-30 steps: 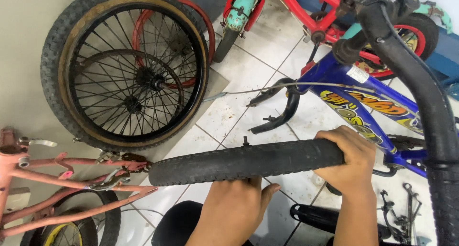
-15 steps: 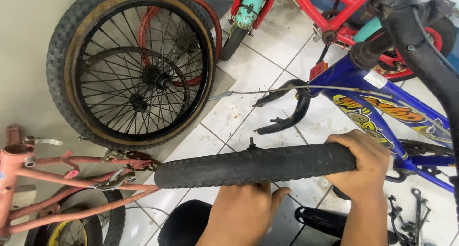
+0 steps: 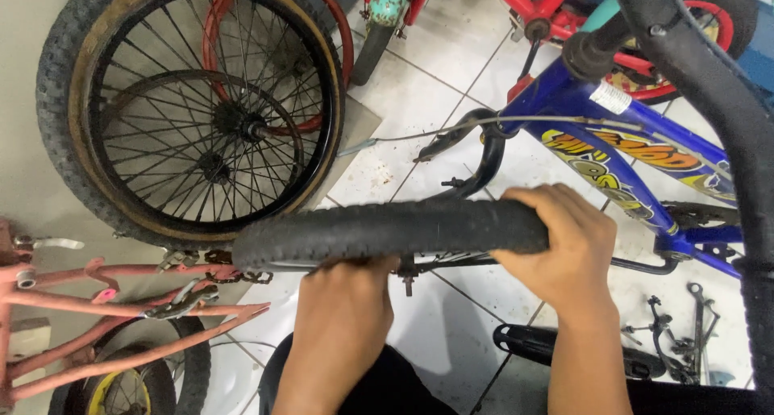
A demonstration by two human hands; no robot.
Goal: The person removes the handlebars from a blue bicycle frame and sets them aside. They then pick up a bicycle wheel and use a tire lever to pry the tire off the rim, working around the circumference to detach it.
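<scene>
I've got the black bike tire (image 3: 387,230) seen edge-on, running across the middle of the frame, w/ both hands on it. My right hand (image 3: 560,250) is wrapped over the tire's right end, fingers curled down over the tread, closed tight on it. My left hand (image 3: 347,302) sits under the tire near its centre, fingers tucked up behind the rubber, so gripping it from below, though the fingertips are hidden. A small valve stem (image 3: 407,282) pokes down just right of that hand. Upper left of the frame: a big spoked wheel (image 3: 193,109) w/ knobby tire and tan rim, lying against the wall, smaller rims stacked inside it. Lower left: a pink bike frame (image 3: 105,302), w/ a yellow-rimmed wheel (image 3: 121,387) beneath it. Right side: a blue bike frame (image 3: 613,161) w/ yellow lettering, just behind my right hand; red bike parts (image 3: 548,8) along the top edge. A dark curved tire (image 3: 726,117) sweeps down the right edge. Some wrenches (image 3: 685,334) lie on the tiled floor (image 3: 419,85) lower right.
</scene>
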